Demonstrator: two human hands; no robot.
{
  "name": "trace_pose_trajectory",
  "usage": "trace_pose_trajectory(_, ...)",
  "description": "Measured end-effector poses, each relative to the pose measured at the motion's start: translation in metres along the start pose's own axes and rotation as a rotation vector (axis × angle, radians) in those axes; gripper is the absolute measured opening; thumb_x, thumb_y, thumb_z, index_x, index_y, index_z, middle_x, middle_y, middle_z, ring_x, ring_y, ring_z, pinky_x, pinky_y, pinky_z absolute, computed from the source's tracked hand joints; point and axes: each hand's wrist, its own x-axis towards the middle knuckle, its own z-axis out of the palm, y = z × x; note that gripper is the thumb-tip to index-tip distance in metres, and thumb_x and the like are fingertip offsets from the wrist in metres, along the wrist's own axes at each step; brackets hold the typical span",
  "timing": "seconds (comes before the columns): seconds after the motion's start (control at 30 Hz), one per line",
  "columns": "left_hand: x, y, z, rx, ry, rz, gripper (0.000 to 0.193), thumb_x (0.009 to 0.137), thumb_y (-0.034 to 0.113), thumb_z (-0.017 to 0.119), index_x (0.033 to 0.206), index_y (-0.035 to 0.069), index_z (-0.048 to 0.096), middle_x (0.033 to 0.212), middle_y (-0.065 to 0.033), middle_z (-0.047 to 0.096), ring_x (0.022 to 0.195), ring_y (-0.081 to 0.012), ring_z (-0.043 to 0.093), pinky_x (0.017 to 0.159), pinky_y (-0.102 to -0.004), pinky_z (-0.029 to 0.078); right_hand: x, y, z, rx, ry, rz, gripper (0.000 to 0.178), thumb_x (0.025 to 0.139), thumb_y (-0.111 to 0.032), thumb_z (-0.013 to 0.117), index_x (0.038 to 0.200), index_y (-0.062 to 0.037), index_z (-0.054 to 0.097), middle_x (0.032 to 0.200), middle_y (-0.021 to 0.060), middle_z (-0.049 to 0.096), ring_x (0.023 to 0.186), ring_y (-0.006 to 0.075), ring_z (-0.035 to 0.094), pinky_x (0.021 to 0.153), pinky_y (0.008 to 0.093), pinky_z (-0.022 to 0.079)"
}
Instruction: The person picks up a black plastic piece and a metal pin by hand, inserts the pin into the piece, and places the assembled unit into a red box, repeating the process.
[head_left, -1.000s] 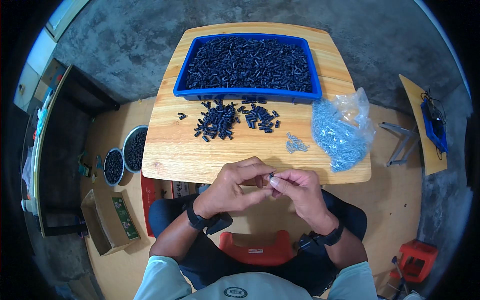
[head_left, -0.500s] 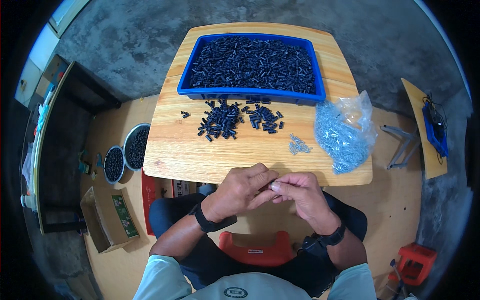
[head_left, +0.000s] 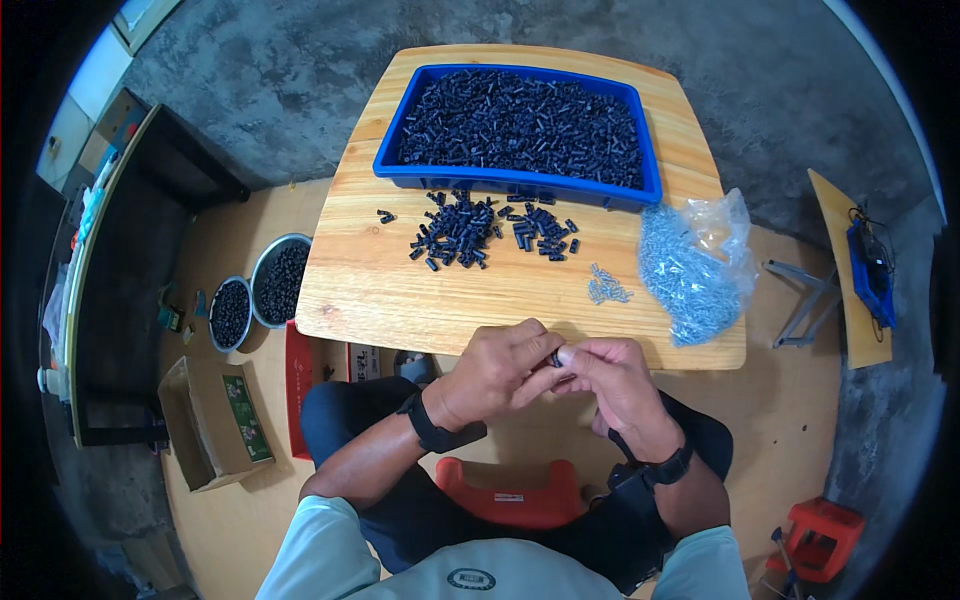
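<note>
Just off the near edge of the wooden table, my left hand pinches a small black plastic piece, mostly hidden by the fingers. My right hand meets it there, thumb and fingers closed at the piece; whether they also hold a screw cannot be seen. Beyond my hands lie a larger pile of short black plastic cylinders and a smaller pile. A little heap of silvery screws rests to the right, beside a clear plastic bag full of similar metal pieces.
A blue tray heaped with black pieces takes up the table's far side. On the floor at left stand two metal bowls of black parts and an open cardboard box. A red stool is below me.
The view has shifted slightly, so the table and tray appear a little farther right. Both hands stay together at the black piece, with the fingers slightly repositioned.
</note>
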Motion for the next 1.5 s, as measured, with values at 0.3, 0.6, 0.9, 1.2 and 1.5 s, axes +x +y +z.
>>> trace_pose_trajectory(0.3, -0.002, -0.003, 0.001, -0.205, 0.055, -0.117, 0.031, 0.078, 0.010, 0.083, 0.104, -0.001, 0.072, 0.077, -0.0109, 0.067, 0.066, -0.0221, 0.067, 0.057, -0.0321, 0.052, -0.001, -0.002, 0.006, 0.026, -0.016, -0.012, 0.027, 0.095, -0.013, 0.068, 0.109, 0.0097, 0.071, 0.101, 0.0179, 0.073, 0.086, 0.0218, 0.073, 0.076, 0.0309, 0.061)
trace_pose_trajectory(0.6, -0.002, -0.001, 0.002, -0.130, 0.050, -0.127, 0.031, 0.078, 0.015, 0.084, 0.102, 0.000, 0.072, 0.075, -0.0101, 0.065, 0.064, -0.0220, 0.067, 0.056, -0.0319, 0.052, 0.001, 0.000, 0.006, 0.065, -0.014, -0.019, 0.027, 0.096, -0.014, 0.065, 0.107, 0.0094, 0.071, 0.099, 0.0167, 0.073, 0.086, 0.0219, 0.073, 0.077, 0.0324, 0.062)
trace_pose_trajectory(0.9, -0.004, -0.001, 0.003, -0.077, 0.073, -0.081, 0.029, 0.080, 0.017, 0.083, 0.102, 0.001, 0.071, 0.076, -0.0099, 0.065, 0.064, -0.0223, 0.067, 0.056, -0.0327, 0.052, -0.001, 0.003, 0.006, 0.015, -0.019, -0.077, 0.024, 0.097, -0.013, 0.064, 0.106, 0.0081, 0.072, 0.093, 0.0151, 0.074, 0.083, 0.0187, 0.072, 0.075, 0.0293, 0.059)
trace_pose_trajectory(1.2, -0.007, -0.001, 0.007, -0.091, 0.098, -0.046, 0.029, 0.081, 0.016, 0.081, 0.102, -0.001, 0.071, 0.077, -0.0110, 0.066, 0.063, -0.0225, 0.066, 0.055, -0.0321, 0.052, -0.004, 0.001, 0.009, -0.025, -0.014, -0.099, 0.023, 0.097, -0.013, 0.065, 0.104, 0.0072, 0.073, 0.092, 0.0120, 0.074, 0.082, 0.0150, 0.070, 0.077, 0.0278, 0.056)
trace_pose_trajectory(1.5, -0.004, 0.001, 0.005, -0.095, 0.111, -0.017, 0.027, 0.082, 0.013, 0.080, 0.103, -0.001, 0.071, 0.080, -0.0120, 0.067, 0.064, -0.0233, 0.066, 0.055, -0.0322, 0.052, -0.007, -0.002, 0.012, -0.111, -0.020, -0.148, 0.023, 0.097, -0.016, 0.065, 0.100, 0.0045, 0.075, 0.088, 0.0083, 0.074, 0.080, 0.0108, 0.067, 0.074, 0.0245, 0.055)
